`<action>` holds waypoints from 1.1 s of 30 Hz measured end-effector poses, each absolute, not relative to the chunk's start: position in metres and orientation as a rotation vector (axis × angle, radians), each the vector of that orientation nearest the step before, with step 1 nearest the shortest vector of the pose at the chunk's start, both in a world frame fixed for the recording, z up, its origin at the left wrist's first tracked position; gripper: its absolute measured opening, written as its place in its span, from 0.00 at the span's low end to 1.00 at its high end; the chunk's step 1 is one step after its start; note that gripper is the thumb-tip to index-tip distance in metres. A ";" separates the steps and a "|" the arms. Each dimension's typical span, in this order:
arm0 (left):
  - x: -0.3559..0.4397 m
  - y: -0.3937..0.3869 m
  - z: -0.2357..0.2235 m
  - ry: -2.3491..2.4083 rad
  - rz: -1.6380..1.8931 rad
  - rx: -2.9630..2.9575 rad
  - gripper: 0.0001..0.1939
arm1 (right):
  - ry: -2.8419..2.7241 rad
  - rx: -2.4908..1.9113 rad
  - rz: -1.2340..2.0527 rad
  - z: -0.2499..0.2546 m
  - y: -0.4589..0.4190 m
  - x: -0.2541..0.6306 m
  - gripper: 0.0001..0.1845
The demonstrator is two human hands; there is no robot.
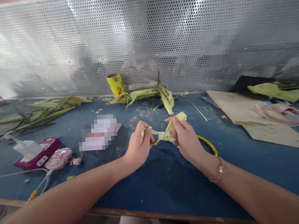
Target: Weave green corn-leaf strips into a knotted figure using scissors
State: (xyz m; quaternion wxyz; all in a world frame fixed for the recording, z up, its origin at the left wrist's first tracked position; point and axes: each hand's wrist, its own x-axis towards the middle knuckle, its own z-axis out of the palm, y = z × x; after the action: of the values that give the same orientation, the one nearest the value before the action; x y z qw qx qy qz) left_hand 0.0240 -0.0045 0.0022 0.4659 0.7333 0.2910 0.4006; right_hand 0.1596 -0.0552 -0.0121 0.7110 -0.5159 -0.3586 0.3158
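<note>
- Pale green husk strip, folded into a small knot, stretches between our hands over the middle of the bench.
- We pinch one end in the left hand, the other in the right hand, fingers closed on both.
- Beside our right wrist curves a yellow hoop, partly hidden.
- Toward the near left corner we have a purple power strip.
- Along the far edge we see corn husks and a yellow tube.
- Toward the right edge we see cardboard.

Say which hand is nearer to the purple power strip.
Left. The left hand is to the right of the purple power strip; the right hand is farther right, beyond the left.
</note>
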 end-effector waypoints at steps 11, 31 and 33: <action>0.030 -0.002 0.001 0.687 0.879 1.498 0.14 | -1.176 -1.173 0.753 0.001 -0.072 0.142 0.11; 0.032 -0.005 0.002 0.699 0.930 1.442 0.12 | -1.043 -1.324 0.706 -0.006 -0.067 0.143 0.20; 0.033 -0.005 0.005 0.723 0.956 1.414 0.12 | -1.113 -1.361 0.647 -0.004 -0.068 0.142 0.20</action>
State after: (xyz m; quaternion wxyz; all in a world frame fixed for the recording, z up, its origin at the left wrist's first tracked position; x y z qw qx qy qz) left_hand 0.0329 -0.0054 0.0046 0.6004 0.6100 0.3121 0.4124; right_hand 0.1419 -0.0681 -0.0038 0.5925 -0.5851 -0.4786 0.2784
